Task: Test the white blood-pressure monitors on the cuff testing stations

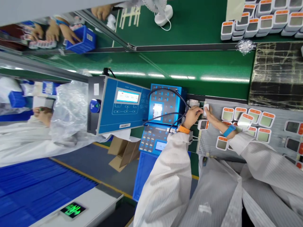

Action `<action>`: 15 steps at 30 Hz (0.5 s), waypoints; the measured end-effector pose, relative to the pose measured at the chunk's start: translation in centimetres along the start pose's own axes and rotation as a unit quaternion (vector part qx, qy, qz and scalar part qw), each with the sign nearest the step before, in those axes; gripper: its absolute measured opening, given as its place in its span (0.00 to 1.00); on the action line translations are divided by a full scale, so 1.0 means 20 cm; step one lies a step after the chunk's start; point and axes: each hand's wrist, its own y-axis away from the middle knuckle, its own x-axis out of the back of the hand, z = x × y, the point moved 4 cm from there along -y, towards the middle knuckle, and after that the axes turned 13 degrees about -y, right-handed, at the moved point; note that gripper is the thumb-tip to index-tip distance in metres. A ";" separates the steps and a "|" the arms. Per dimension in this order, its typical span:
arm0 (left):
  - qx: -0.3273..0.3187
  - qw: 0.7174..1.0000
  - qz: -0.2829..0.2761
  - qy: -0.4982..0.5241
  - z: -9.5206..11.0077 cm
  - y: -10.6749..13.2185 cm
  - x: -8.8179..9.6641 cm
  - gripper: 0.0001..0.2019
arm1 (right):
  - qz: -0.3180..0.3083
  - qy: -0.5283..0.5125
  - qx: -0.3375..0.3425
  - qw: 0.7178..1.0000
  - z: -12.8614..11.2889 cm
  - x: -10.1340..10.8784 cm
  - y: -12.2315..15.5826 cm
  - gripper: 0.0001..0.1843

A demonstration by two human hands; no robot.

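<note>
Beside the blue test unit [165, 105], left hand [194, 116] and right hand [211, 119] pinch a small white part [206, 110] between closed fingertips, near orange-topped digital monitors [227, 114]

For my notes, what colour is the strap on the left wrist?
The strap is orange, best in the head view.

We have a green-topped workbench [196, 72] running across the view, with a grey mat [276, 140] laid on it. White monitors with orange tops [228, 114] lie face up on the mat in loose rows. Just beside the mat we see a dark plastic-wrapped pack [276, 75], and blue test units [165, 105] stand at the mat's other end.
</note>
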 end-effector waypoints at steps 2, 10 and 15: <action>0.007 0.997 -0.042 -0.061 0.04 0.00 0.02 0.19 | 0.009 0.101 -0.007 0.995 -0.01 0.00 0.04 0.44; -0.008 0.967 -0.131 -0.217 0.12 -0.08 0.00 0.36 | 0.058 0.474 0.165 0.863 -0.13 0.52 0.33 0.30; -0.012 0.980 -0.124 -0.155 0.07 -0.04 0.04 0.44 | 0.030 0.536 0.195 0.821 -0.11 0.65 0.34 0.32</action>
